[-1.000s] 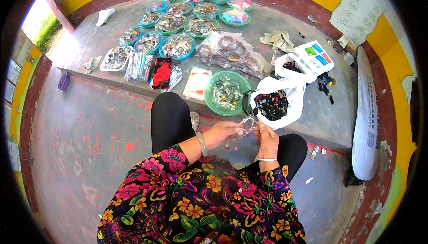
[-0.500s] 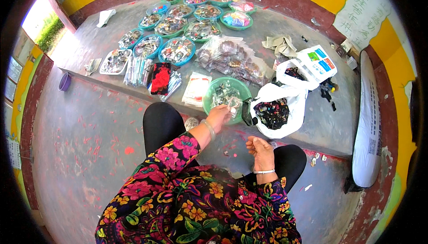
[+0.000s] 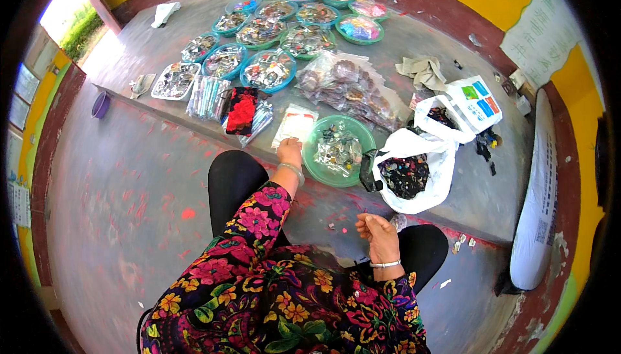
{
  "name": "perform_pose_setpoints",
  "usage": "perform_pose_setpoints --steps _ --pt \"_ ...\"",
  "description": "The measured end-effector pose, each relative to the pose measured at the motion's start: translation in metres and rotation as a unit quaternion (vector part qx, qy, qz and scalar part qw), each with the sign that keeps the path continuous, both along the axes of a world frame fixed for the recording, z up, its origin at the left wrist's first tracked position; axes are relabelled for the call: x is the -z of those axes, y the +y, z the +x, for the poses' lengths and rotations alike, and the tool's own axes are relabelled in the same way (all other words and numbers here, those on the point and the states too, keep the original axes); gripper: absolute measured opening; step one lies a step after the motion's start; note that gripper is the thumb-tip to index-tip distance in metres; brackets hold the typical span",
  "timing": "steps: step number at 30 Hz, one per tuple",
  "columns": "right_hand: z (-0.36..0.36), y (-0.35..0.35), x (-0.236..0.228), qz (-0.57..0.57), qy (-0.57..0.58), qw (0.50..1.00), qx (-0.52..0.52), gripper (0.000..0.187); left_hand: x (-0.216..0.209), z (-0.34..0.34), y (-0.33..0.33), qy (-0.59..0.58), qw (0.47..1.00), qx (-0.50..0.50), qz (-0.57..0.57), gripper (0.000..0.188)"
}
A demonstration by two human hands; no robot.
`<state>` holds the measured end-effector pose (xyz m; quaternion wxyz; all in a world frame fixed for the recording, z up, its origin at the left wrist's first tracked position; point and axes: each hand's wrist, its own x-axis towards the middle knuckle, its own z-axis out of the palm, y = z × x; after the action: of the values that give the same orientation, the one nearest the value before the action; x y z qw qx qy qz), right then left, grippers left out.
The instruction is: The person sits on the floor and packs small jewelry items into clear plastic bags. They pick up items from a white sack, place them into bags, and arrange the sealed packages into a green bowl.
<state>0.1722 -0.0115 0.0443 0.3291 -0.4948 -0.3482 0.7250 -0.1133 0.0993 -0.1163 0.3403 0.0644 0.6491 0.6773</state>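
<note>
My left hand (image 3: 290,152) rests at the near edge of a stack of flat clear plastic bags (image 3: 299,120), some white and red inside. Its fingers are pressed together on the edge of a bag. Just right of it stands a green plastic basin (image 3: 370,139) with a heap of small clear-wrapped packets (image 3: 339,150). My right hand (image 3: 380,234) hovers above my right knee, fingers curled and thumb against them; a tiny dark bit shows at the fingertips, too small to name. White plastic bags (image 3: 435,192) full of small dark colourful pieces (image 3: 406,176) stand open beyond it.
Several round basins of small goods (image 3: 268,71) crowd the raised floor at the back left, with a white tray (image 3: 176,81) beside them. Bagged brown items (image 3: 349,85) lie behind the green basin. A step edge (image 3: 187,121) crosses before me. A purple bowl (image 3: 100,105) sits far left.
My left hand has left the green basin and moved left to the stack of plastic bags; the packet it held is in it no more. My right hand has stayed nearly in place.
</note>
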Motion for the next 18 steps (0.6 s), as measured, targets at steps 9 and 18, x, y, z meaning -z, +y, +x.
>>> perform_pose_setpoints --steps 9,18 --pt "-0.003 0.003 0.002 -0.009 -0.013 1.000 -0.018 0.022 0.045 -0.032 -0.007 0.186 0.943 -0.058 -0.268 0.024" --pt "-0.008 0.008 0.005 -0.031 -0.031 0.999 -0.019 0.021 0.038 -0.027 0.012 0.174 0.928 0.030 -0.327 0.034"
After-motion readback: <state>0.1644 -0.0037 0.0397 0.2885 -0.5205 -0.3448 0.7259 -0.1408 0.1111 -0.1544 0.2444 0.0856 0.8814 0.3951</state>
